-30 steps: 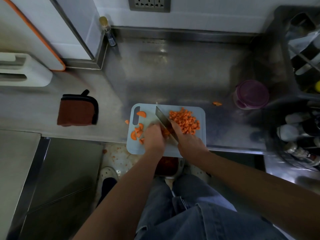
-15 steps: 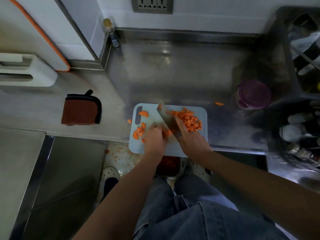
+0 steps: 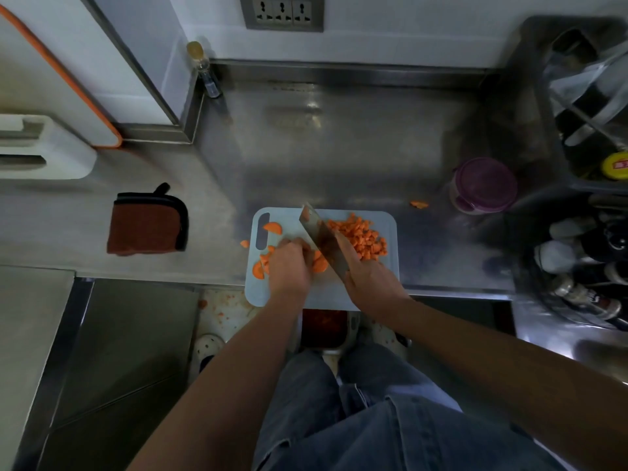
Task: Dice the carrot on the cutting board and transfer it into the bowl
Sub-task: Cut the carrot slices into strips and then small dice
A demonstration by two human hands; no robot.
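Dim, murky light, soft glare on the steel bench (image 3: pixel 339 154) near the wall, deep shadow over the rack (image 3: pixel 530 96) at right, wide-angle bending at the edges, knife (image 3: pixel 323 239) slightly blurred, carrot (image 3: pixel 362 236) the only vivid colour, soft overall focus

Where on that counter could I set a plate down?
Widest bare patch: the steel counter behind the cutting board, between the small bottle and the purple-lidded jar. A narrower strip lies between pot holder and board. Crowded: the board, with left hand, right hand, knife and carrot; the bottles at right.
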